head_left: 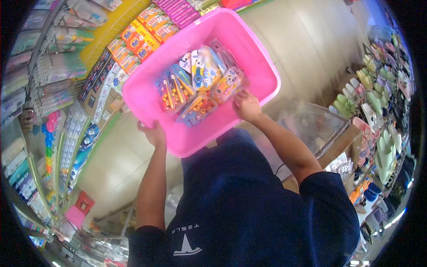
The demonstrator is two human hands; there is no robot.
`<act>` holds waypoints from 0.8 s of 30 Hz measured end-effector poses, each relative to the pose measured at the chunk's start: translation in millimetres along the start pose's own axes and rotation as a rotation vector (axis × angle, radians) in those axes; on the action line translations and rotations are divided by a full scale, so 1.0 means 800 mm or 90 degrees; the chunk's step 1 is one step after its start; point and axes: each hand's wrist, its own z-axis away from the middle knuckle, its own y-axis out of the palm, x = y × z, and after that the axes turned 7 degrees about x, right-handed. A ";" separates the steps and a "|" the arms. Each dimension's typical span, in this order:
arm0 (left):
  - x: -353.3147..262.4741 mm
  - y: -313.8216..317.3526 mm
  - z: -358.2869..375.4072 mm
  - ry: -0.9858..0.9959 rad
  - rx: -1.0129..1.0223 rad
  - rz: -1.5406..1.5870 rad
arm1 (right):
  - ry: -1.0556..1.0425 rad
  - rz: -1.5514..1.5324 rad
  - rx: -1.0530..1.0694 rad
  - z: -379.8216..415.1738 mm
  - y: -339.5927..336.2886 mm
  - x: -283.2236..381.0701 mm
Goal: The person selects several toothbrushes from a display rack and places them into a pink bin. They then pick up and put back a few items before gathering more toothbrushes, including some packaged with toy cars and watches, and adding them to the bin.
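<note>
At left, the left hand's point(154, 134) grip is clasped on the pink tub point(141, 95), held before the dark shirt point(262, 191); light, stiff, slickish plastic is suggested, best taken by opposite rims; inside, packaged goods point(199, 80) are neared by the right hand point(247, 107), its grip unclear.

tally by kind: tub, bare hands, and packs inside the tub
Pink tub: 1
Bare hands: 2 (left hand, right hand)
Packs in the tub: at least 4; they overlap, so the exact count is unclear
Total: at least 7
</note>
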 end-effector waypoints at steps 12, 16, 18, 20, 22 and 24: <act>0.008 -0.010 -0.001 0.040 0.072 -0.095 | 0.076 0.007 0.018 -0.006 0.001 0.005; 0.001 -0.012 0.004 0.091 0.048 -0.084 | 0.107 -0.006 0.043 -0.004 0.012 0.002; 0.010 -0.011 0.002 0.111 0.067 -0.019 | 0.155 0.011 0.086 -0.004 0.012 0.000; 0.023 -0.004 -0.003 0.105 0.056 -0.023 | 0.214 0.023 0.146 -0.012 0.004 0.010; 0.025 -0.002 -0.009 0.119 0.053 -0.001 | 0.286 0.031 0.221 -0.025 -0.003 0.021; 0.023 -0.007 -0.004 0.143 0.064 0.039 | 0.278 -0.051 0.221 -0.040 0.021 0.018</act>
